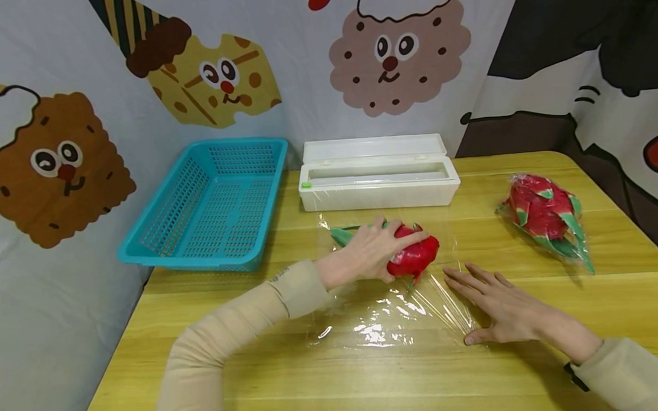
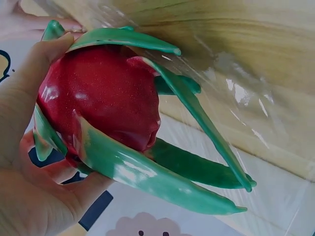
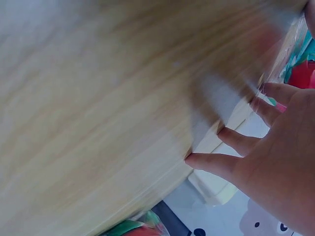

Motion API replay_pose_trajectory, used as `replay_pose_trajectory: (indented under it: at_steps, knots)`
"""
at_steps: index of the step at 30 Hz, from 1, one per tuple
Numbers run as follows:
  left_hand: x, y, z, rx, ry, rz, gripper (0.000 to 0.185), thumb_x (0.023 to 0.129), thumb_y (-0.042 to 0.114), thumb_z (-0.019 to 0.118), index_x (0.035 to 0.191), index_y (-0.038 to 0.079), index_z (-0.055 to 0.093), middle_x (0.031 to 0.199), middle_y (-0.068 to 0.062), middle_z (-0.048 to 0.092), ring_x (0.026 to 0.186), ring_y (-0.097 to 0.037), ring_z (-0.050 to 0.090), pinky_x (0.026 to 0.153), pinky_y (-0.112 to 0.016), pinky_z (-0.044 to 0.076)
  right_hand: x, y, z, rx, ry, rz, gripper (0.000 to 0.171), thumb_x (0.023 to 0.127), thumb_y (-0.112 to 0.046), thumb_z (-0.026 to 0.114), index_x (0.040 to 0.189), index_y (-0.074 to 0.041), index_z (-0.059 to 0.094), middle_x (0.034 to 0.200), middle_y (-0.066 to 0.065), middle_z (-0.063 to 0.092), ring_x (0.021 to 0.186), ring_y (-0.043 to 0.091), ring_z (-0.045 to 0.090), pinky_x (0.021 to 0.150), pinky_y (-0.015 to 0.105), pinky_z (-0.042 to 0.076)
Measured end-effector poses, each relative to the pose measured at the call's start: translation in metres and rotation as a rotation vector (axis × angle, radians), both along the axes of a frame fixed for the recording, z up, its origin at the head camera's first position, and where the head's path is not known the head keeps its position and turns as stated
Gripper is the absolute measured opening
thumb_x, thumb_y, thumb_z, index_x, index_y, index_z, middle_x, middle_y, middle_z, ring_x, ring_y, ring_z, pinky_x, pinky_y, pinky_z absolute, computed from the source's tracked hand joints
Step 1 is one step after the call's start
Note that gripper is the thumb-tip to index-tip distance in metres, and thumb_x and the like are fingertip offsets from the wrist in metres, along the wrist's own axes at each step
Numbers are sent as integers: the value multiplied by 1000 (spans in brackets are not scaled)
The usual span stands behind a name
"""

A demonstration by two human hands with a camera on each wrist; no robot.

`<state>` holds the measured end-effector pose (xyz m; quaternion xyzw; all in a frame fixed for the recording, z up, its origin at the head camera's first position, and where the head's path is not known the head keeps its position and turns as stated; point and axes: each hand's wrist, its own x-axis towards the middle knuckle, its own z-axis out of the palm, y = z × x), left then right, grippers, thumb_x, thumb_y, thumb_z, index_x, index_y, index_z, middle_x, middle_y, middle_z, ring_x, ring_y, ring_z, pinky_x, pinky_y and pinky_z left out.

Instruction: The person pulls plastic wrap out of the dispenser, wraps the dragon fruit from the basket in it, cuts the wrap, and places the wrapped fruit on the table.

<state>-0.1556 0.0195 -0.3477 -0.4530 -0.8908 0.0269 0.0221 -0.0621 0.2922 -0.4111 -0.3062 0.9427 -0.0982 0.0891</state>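
My left hand [image 1: 363, 252] grips a red dragon fruit [image 1: 422, 250] with long green leaf tips, lying over a sheet of cling film [image 1: 377, 325]. In the left wrist view, thumb and fingers curl round the red body of the fruit [image 2: 108, 93], and the green tips point away from the palm. To the right, my right hand [image 1: 509, 308] lies with spread, fairly straight fingers at the film's right edge. Creases in the film run from the fruit toward its thumb. The right wrist view shows the fingertips [image 3: 189, 158] touching the wooden tabletop.
Behind the film stands a white cling film box [image 1: 380, 197] with its lid raised. A blue perforated basket [image 1: 259, 232] is at the back left. Another dragon fruit [image 1: 543, 207], wrapped in film, lies at the right on the wooden table [image 1: 313, 387]. A cartoon-printed cloth [image 1: 314, 103] hangs behind.
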Motion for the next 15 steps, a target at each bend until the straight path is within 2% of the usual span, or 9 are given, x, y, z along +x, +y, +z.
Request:
replay_pose_trajectory:
  at_steps: [6, 15]
  knots:
    - [3, 0, -3, -22, 2, 13, 98, 70, 47, 80, 149, 36, 24, 141, -9, 45, 115, -30, 55, 74, -29, 58, 0, -1, 0, 5, 17, 1, 99, 73, -75, 56, 148, -14, 34, 157, 5, 25, 137, 47, 28, 95, 76, 30]
    - [7, -1, -10, -43, 60, -8, 100, 71, 53, 78, 150, 37, 19, 140, -8, 45, 118, -31, 54, 67, -26, 58, 1, -1, -1, 15, 33, 6, 99, 74, -75, 56, 147, -12, 34, 157, 6, 26, 136, 47, 29, 95, 76, 31]
